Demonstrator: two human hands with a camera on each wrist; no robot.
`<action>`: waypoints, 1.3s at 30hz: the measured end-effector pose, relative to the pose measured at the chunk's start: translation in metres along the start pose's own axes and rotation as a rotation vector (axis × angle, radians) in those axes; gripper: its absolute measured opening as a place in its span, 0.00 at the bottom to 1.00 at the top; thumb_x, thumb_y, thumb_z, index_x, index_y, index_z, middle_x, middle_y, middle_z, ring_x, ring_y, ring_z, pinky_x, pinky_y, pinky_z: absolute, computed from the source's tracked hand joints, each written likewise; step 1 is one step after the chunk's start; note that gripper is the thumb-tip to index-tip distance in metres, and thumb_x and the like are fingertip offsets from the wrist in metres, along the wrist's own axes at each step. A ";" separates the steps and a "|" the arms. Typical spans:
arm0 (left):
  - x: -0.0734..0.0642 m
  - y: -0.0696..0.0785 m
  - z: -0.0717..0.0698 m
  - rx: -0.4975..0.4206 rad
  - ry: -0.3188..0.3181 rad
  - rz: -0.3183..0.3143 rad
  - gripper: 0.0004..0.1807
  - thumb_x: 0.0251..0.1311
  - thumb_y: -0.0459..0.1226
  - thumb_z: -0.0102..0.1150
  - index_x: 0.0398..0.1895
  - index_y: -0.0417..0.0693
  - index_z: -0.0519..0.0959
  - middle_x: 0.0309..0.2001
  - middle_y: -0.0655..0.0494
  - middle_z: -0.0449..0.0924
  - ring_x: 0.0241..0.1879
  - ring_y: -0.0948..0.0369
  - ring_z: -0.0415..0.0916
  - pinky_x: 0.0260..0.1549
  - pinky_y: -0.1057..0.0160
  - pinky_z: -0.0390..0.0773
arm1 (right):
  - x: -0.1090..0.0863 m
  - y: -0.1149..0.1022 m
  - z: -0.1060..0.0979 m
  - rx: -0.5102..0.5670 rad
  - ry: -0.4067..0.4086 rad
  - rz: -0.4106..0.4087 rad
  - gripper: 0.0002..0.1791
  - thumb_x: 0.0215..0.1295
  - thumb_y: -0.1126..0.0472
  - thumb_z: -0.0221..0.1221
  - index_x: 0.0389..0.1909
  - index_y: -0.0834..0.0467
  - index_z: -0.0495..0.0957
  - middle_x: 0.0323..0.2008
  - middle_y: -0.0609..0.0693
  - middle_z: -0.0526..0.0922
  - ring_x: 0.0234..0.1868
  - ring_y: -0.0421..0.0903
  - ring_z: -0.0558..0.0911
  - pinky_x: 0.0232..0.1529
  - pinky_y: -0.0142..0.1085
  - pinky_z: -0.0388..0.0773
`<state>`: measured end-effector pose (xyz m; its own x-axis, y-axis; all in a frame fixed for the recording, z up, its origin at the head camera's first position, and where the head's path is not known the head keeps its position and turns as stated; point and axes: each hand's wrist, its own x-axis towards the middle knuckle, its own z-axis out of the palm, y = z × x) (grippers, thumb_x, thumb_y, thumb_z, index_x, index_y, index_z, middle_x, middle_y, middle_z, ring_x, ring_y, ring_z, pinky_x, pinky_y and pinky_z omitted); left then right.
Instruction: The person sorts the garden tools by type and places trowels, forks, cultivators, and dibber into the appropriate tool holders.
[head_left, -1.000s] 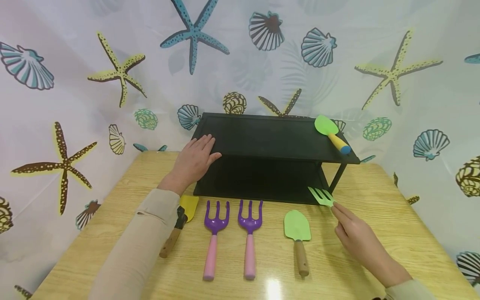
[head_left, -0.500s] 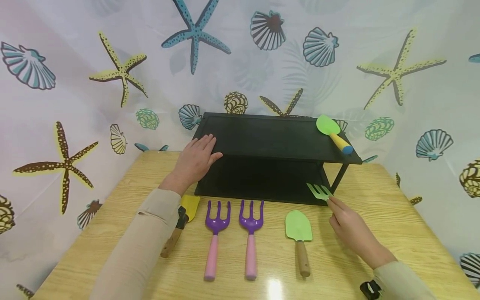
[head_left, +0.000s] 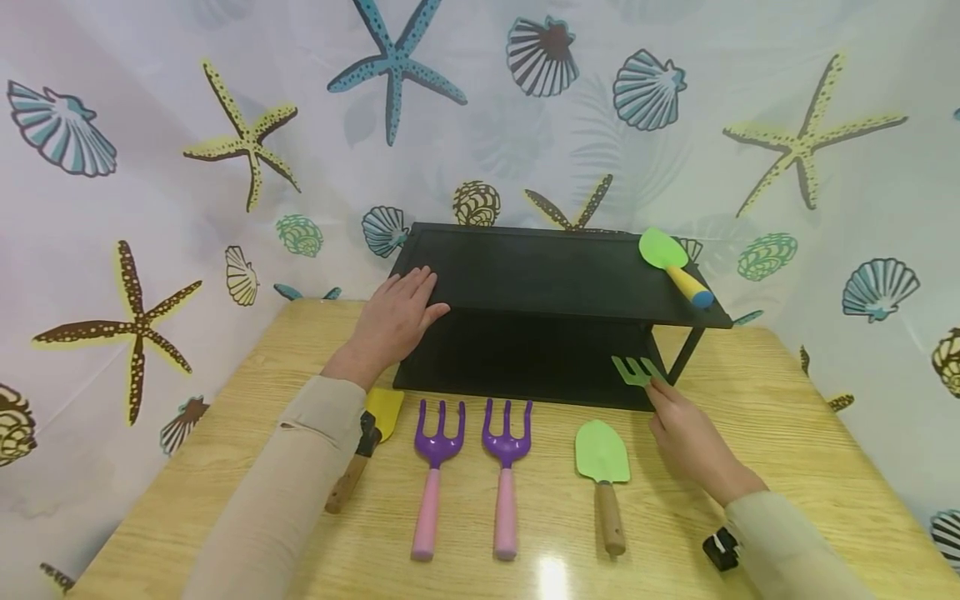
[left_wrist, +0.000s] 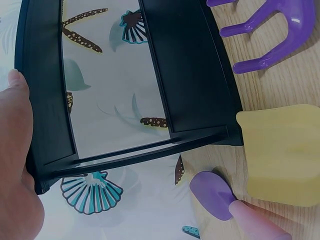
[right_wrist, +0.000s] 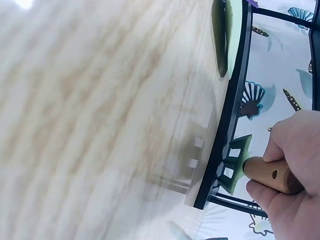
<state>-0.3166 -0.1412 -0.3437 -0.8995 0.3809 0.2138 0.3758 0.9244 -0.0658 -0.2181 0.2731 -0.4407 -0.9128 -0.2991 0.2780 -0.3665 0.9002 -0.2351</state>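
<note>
Here, right hand (head_left: 693, 442) pinching green wooden-handled fork (head_left: 637, 377), near black two-level shelf's (head_left: 525, 271) front right corner, left hand (head_left: 393, 321) flat on left edge.

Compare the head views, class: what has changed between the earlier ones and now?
The right hand, still holding the green fork, moved forward and slightly left, toward the lower shelf. The left hand stays on the black rack; the other tools lie unmoved.

the head view looks forward and down across the tabletop (head_left: 787, 417); each wrist view looks closely at one end of the shelf (head_left: 525, 271), which all three share.
</note>
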 end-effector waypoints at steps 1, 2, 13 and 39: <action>0.000 0.000 0.000 -0.002 0.001 -0.001 0.39 0.75 0.58 0.34 0.78 0.43 0.52 0.79 0.46 0.51 0.79 0.51 0.47 0.78 0.50 0.47 | 0.002 0.001 0.001 0.006 -0.012 0.007 0.23 0.67 0.73 0.50 0.60 0.81 0.67 0.64 0.78 0.67 0.62 0.74 0.72 0.57 0.61 0.76; 0.000 0.000 0.000 -0.003 -0.002 -0.003 0.39 0.75 0.59 0.34 0.78 0.43 0.51 0.79 0.47 0.51 0.79 0.51 0.47 0.78 0.50 0.47 | 0.004 0.001 0.002 0.010 -0.020 0.014 0.23 0.67 0.73 0.49 0.61 0.81 0.67 0.65 0.78 0.66 0.62 0.74 0.72 0.58 0.61 0.75; 0.001 -0.001 0.002 -0.003 -0.017 -0.007 0.39 0.75 0.59 0.33 0.79 0.43 0.51 0.79 0.47 0.50 0.79 0.51 0.45 0.79 0.51 0.45 | 0.023 0.008 0.018 -0.005 0.002 -0.001 0.22 0.65 0.75 0.50 0.59 0.83 0.67 0.63 0.79 0.67 0.61 0.74 0.73 0.57 0.61 0.76; 0.001 -0.002 0.001 0.002 -0.012 -0.001 0.39 0.75 0.59 0.32 0.79 0.44 0.52 0.79 0.47 0.51 0.79 0.52 0.47 0.79 0.51 0.46 | 0.060 0.019 0.035 -0.027 -0.063 0.042 0.24 0.64 0.76 0.51 0.59 0.86 0.63 0.63 0.83 0.63 0.59 0.77 0.72 0.56 0.60 0.77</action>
<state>-0.3185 -0.1429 -0.3439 -0.9026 0.3803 0.2018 0.3746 0.9247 -0.0674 -0.2857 0.2611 -0.4614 -0.9370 -0.2797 0.2091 -0.3237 0.9202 -0.2199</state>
